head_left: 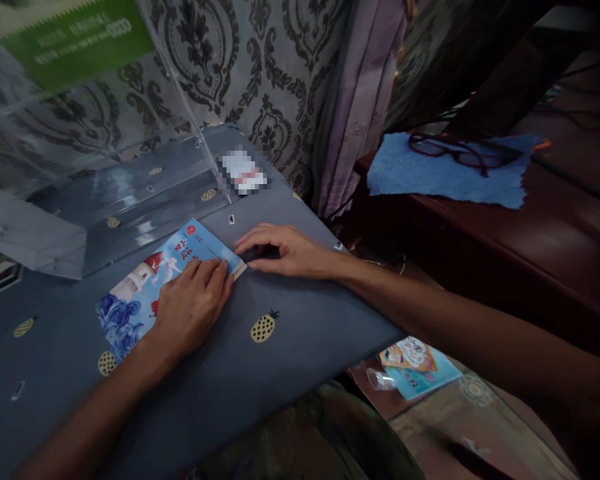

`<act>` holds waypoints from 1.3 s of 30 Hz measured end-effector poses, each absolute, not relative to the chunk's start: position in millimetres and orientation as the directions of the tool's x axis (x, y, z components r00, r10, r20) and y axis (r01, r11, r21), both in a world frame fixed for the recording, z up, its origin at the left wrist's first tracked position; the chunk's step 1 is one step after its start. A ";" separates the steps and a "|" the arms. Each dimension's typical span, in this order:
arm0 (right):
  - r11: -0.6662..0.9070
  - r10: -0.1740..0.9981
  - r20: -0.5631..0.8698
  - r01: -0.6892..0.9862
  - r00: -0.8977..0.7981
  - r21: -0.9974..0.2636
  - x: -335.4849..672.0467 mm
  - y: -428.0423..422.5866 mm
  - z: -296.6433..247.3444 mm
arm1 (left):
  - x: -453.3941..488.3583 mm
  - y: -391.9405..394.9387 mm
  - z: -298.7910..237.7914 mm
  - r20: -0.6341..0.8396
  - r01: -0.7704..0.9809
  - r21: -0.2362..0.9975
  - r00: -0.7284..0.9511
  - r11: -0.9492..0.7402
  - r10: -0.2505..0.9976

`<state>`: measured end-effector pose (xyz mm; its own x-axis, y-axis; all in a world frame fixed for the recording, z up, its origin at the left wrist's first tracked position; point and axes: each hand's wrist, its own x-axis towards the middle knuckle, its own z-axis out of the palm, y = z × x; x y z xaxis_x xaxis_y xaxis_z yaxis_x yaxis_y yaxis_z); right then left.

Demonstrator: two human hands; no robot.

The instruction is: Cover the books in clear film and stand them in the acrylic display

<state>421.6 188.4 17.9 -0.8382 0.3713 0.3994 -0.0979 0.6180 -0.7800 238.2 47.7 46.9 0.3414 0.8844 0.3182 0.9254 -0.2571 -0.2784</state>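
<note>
A thin book with a blue cover showing a lighthouse and waves [140,287] lies flat on a grey cloth with pineapple prints [260,373]. My left hand [193,303] rests palm down on the book's right half, fingers together and stretched flat. My right hand [280,250] lies flat on the cloth just past the book's far right corner, fingertips touching that corner, fingers extended.
A clear acrylic box [105,167] with a green label stands at the back left. A patterned curtain [280,80] hangs behind. Glasses [460,150] lie on a blue cloth [445,177] on a dark wooden bench. Another small book [417,367] lies on the floor.
</note>
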 end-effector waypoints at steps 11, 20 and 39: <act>0.791 0.151 0.423 -0.148 -0.893 -0.594 408.8 209.7 12.5 | 238.6 48.8 46.2 0.319 0.910 -0.318 0.368 -0.267 0.873; 0.820 0.056 0.378 -0.174 -0.924 -0.546 408.9 217.7 20.8 | 238.0 48.7 45.5 0.315 0.900 -0.338 0.383 -0.275 0.868; 0.849 0.034 0.373 -0.170 -0.927 -0.500 416.2 210.6 21.3 | 238.9 48.3 49.4 0.239 0.918 -0.277 0.352 -0.283 0.905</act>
